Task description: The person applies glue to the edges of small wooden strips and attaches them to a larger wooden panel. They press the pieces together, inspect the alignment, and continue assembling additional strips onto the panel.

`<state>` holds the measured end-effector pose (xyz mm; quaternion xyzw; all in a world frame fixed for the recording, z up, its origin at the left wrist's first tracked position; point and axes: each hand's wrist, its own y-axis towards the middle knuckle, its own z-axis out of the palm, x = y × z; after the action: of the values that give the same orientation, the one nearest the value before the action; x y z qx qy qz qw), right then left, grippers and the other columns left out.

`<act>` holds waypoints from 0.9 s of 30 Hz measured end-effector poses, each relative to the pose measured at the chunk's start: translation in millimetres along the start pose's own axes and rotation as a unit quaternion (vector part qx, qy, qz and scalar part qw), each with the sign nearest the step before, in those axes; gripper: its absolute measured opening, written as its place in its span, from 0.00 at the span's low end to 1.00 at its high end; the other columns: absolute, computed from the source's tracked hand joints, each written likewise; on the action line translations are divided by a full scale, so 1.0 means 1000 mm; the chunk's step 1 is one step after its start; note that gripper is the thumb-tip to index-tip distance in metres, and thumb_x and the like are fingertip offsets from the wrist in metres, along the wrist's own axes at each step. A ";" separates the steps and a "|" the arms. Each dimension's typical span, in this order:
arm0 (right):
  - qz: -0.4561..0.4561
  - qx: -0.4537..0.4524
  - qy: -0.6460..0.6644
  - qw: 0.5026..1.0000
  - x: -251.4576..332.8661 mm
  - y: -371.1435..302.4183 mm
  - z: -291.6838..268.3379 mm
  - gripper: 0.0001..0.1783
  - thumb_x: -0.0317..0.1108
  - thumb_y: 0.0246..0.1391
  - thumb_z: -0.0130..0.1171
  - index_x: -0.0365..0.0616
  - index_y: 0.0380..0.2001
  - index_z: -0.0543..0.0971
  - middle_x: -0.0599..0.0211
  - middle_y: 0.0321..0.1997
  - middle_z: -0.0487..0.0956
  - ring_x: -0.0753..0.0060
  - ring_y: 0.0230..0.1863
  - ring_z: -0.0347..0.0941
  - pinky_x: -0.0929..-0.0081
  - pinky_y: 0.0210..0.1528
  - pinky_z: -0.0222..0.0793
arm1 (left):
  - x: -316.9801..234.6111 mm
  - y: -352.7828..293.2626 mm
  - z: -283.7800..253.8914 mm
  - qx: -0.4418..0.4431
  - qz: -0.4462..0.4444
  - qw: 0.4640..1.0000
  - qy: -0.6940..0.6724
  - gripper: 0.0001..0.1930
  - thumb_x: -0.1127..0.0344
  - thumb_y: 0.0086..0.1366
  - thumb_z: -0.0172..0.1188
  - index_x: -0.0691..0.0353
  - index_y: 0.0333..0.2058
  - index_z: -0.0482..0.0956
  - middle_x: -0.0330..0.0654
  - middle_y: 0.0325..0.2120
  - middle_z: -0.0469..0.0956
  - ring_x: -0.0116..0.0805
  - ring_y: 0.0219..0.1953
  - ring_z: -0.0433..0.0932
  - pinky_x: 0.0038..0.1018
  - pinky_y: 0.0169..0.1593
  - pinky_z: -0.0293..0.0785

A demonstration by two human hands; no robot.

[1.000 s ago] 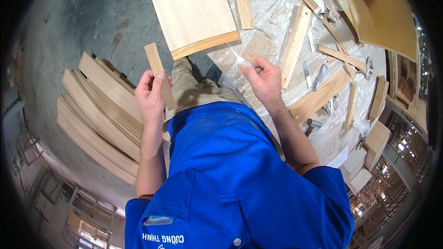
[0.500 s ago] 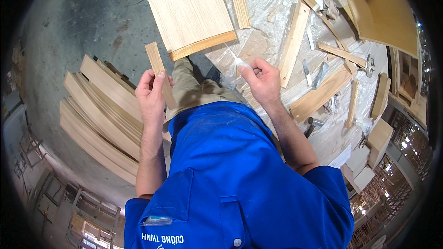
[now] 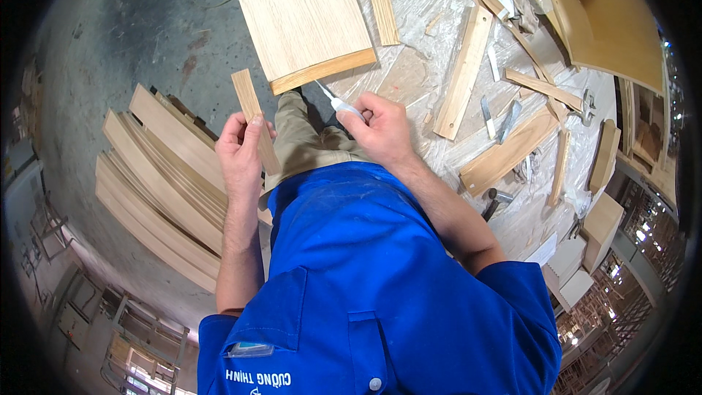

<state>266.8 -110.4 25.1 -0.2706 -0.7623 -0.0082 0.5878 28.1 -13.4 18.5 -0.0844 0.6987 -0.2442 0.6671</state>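
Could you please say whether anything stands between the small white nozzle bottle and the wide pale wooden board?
Nothing visible stands between the small white nozzle bottle in the right hand and the wide pale wooden board.

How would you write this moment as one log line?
left hand: holds strip | right hand: grips white bottle, nozzle near panel edge | curved boards: bunched at left

White capital lettering [image 3: 258, 378] stands upside down on the front of the wearer's blue shirt [image 3: 351, 249], toward seven o'clock; just below it, a small white mark [image 3: 256, 392] meets the view's lower edge.
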 end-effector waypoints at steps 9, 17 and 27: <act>-0.021 -0.201 0.068 0.977 -0.023 0.045 -0.072 0.10 0.31 0.64 0.71 0.35 0.40 0.82 0.69 0.35 0.86 0.81 0.32 0.77 0.76 0.34 0.75 | 0.004 -0.011 -0.004 0.012 0.005 1.000 -0.002 0.10 0.63 0.78 0.64 0.64 0.49 0.82 0.39 0.34 0.84 0.27 0.35 0.83 0.27 0.42 0.81; -0.148 -0.286 -0.091 0.942 -0.055 0.179 -0.128 0.16 0.39 0.57 0.75 0.39 0.44 0.89 0.64 0.37 0.88 0.68 0.37 0.82 0.68 0.43 0.78 | -0.032 0.013 0.004 0.129 -0.004 0.973 0.191 0.12 0.62 0.78 0.64 0.66 0.49 0.82 0.38 0.32 0.83 0.24 0.32 0.82 0.26 0.35 0.79; -0.121 -0.267 -0.211 0.932 -0.059 0.187 -0.124 0.25 0.44 0.54 0.77 0.36 0.47 0.88 0.56 0.46 0.88 0.62 0.43 0.85 0.64 0.47 0.80 | -0.050 0.033 0.032 0.174 -0.005 0.959 0.224 0.10 0.64 0.77 0.64 0.67 0.44 0.81 0.38 0.31 0.83 0.22 0.31 0.78 0.25 0.34 0.78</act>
<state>466.4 -15.6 -47.0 -0.3193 -0.8652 -0.2254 0.3140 70.6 30.1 48.4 0.0864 0.7768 -0.3779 0.4962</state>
